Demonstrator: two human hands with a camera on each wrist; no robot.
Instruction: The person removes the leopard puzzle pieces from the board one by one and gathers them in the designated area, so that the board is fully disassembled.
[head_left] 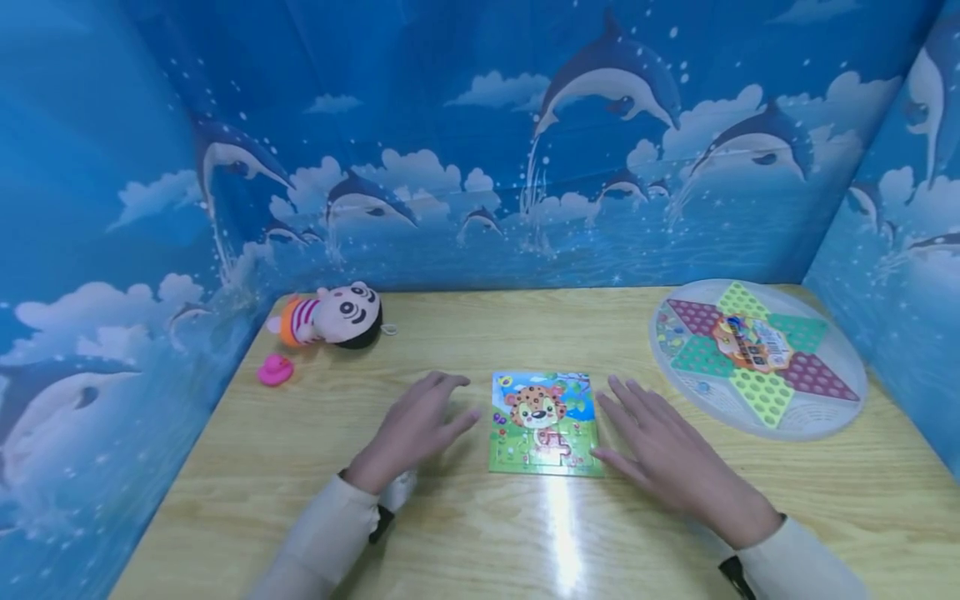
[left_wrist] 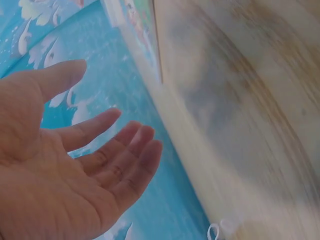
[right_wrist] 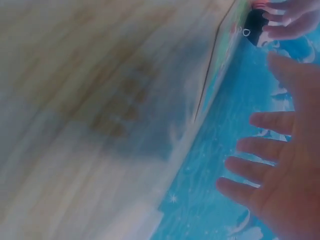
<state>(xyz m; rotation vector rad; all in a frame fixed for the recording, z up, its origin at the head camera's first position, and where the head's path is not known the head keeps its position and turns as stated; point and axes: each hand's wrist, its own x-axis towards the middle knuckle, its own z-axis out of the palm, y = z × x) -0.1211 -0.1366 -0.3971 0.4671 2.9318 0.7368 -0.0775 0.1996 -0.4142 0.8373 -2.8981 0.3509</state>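
A square jigsaw puzzle (head_left: 546, 425) with a cartoon leopard on a green and blue ground lies flat on the table, its pieces fitted together. To its left is my left hand (head_left: 420, 429), fingers spread and relaxed, apart from the puzzle. The left wrist view shows that hand's palm (left_wrist: 65, 170) with nothing in it. My right hand (head_left: 663, 446) is at the puzzle's right edge, fingers extended, thumb tip close by the border. In the right wrist view the right palm (right_wrist: 295, 180) is bare and its fingers are apart.
A plush doll (head_left: 330, 317) in a striped top lies at the back left, with a small pink rubber duck (head_left: 275, 370) in front of it. At the back right is a round Chinese checkers board (head_left: 806, 425). Dolphin-print cloth (head_left: 450, 125) hangs behind the wooden table (head_left: 435, 533).
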